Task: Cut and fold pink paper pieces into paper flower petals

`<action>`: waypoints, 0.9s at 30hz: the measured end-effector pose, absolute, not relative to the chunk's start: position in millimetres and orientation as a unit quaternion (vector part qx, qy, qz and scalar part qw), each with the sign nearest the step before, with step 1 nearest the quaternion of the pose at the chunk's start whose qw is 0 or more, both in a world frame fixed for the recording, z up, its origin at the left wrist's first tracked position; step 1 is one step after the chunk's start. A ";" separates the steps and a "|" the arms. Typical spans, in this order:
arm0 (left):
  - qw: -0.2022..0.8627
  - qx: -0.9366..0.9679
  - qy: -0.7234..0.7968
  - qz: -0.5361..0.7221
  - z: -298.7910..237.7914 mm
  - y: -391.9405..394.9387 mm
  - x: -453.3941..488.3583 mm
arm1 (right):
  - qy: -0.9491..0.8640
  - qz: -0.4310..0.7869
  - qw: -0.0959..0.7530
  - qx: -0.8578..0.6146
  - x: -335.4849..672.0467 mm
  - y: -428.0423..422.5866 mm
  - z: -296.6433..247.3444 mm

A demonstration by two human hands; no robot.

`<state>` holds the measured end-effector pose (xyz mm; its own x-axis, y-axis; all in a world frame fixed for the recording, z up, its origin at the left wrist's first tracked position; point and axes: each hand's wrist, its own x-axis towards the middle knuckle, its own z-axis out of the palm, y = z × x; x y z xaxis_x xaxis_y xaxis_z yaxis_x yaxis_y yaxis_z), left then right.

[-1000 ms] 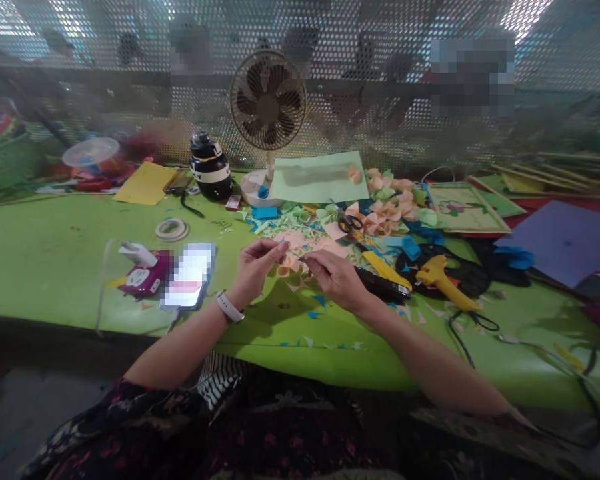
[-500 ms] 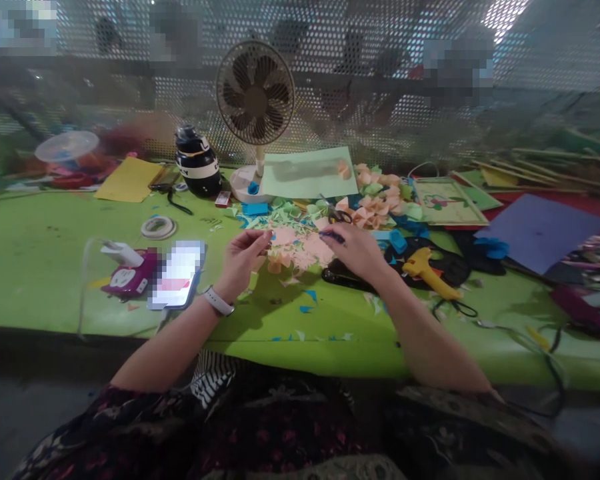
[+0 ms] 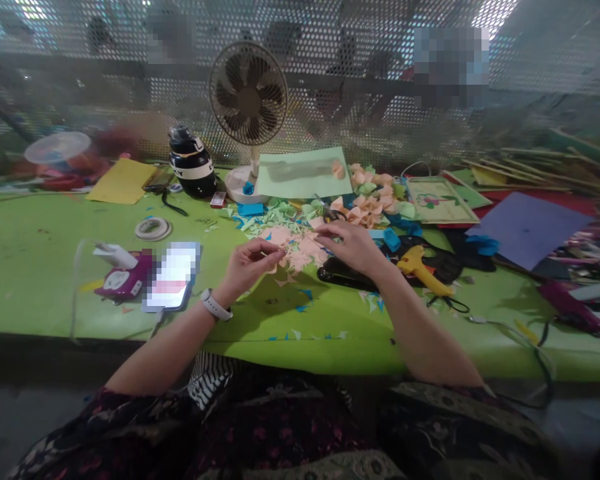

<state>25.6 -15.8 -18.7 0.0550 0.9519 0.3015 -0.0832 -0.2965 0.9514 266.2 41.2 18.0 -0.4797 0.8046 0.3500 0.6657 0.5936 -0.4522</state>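
Observation:
My left hand (image 3: 253,263), with a white watch on the wrist, is closed in a pinch at the left edge of a heap of peach paper pieces (image 3: 300,247). Whatever lies between its fingertips is too small to make out. Across the heap, my right hand (image 3: 353,247) reaches in with its fingers stretched out and slightly apart, low over the paper. I see nothing held in it. Dark-handled scissors (image 3: 336,215) lie just behind its fingers, partly covered. A black stapler-like tool (image 3: 345,275) rests under the right wrist.
Behind the heap are folded peach paper shapes (image 3: 373,203), a pale green sheet (image 3: 305,175) and a fan (image 3: 250,100). A yellow glue gun (image 3: 425,270) lies right. Leftward are a phone (image 3: 173,277), a tape roll (image 3: 153,228) and a black bottle (image 3: 193,163).
My left hand has moved right and slightly down, closer to the right hand. The dark thing at my right fingertips no longer shows, and those fingers are straighter. The view has shifted slightly.

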 end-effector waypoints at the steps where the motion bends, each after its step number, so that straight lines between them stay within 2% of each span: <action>1: 0.471 0.569 0.374 0.561 -17.8 -16.1 25.1 | -0.857 0.166 0.304 -0.382 262.8 35.1 21.9; 4: 0.529 0.565 0.348 0.528 -14.5 -17.2 22.7 | -0.867 0.232 0.340 -0.282 253.7 19.0 31.1; 11: 0.633 0.554 0.284 0.460 -14.9 -17.8 18.9 | -0.880 0.266 0.327 -0.219 247.6 12.4 28.9; 16: 0.646 0.546 0.281 0.453 -15.5 -17.5 20.0 | -0.886 0.258 0.346 -0.172 242.5 12.2 24.2; 27: 0.640 0.529 0.308 0.464 -11.1 -18.9 18.7 | -0.878 0.229 0.374 -0.192 239.2 9.7 24.8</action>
